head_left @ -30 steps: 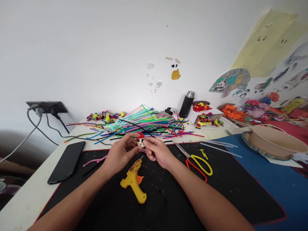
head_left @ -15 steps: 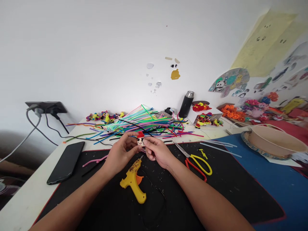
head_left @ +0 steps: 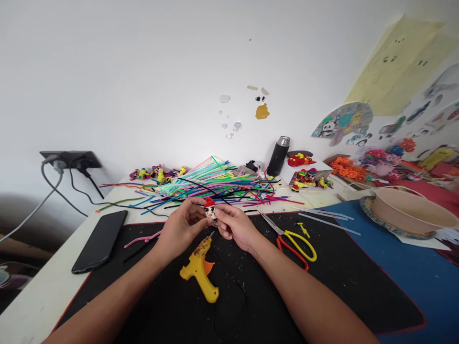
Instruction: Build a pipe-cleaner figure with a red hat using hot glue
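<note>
Between my two hands is a small doll figure [head_left: 210, 210] with a red top and a pale face marked in black. My left hand [head_left: 184, 223] pinches it from the left with thumb and fingers. From the right, my right hand [head_left: 234, 223] grips it too, and its fingers cover the figure's lower part. Just below lies a yellow hot glue gun [head_left: 201, 272] with an orange trigger, its nozzle pointing up toward the figure. Scissors [head_left: 290, 239] with one yellow and one red handle rest right of my right hand.
Behind my hands lies a heap of coloured pipe cleaners [head_left: 218, 184]. A phone [head_left: 100, 241] is on the left, glue sticks [head_left: 328, 220] and a round bowl [head_left: 412, 210] on the right. A black flask [head_left: 278, 156] stands by the wall. The black mat [head_left: 344, 286] carries small scraps.
The figure has tilted slightly between my fingers. Both hands keep their hold on it, and the whole view has shifted a little.
</note>
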Demonstrator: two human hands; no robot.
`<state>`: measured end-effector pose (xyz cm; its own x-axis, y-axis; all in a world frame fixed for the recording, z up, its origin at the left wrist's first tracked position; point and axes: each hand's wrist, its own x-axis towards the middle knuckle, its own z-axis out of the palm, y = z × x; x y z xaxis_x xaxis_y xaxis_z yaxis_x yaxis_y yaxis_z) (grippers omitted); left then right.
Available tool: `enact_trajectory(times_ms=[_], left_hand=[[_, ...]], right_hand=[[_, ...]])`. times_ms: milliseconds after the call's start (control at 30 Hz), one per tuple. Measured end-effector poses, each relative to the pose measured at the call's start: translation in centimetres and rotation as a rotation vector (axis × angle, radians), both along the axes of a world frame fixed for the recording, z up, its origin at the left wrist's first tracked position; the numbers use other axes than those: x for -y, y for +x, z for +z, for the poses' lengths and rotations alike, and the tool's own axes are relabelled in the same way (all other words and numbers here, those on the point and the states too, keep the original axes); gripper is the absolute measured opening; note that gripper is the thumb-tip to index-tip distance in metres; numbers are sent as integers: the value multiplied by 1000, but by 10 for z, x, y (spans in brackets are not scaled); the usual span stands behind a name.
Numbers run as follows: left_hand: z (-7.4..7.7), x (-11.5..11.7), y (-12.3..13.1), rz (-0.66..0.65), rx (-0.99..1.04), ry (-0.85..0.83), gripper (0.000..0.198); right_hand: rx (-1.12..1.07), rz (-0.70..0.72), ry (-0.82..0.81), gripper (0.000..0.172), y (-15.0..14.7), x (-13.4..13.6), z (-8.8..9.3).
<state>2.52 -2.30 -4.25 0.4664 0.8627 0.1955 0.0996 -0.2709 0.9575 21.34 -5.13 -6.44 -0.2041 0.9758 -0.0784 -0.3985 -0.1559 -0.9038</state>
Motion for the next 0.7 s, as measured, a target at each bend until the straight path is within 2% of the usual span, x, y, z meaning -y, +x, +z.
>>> enact_trajectory(times_ms=[133, 333, 700], left_hand=[[0, 0, 0, -31, -18, 22, 38], [-2, -1, -1, -11, -83, 89, 41], [-2, -1, -2, -8, -104, 92, 38]], right_hand=[[20, -6, -3, 49, 0, 0, 1], [47, -20, -6, 52, -1, 0, 2], [49, -15, 10, 49, -1, -1, -2]])
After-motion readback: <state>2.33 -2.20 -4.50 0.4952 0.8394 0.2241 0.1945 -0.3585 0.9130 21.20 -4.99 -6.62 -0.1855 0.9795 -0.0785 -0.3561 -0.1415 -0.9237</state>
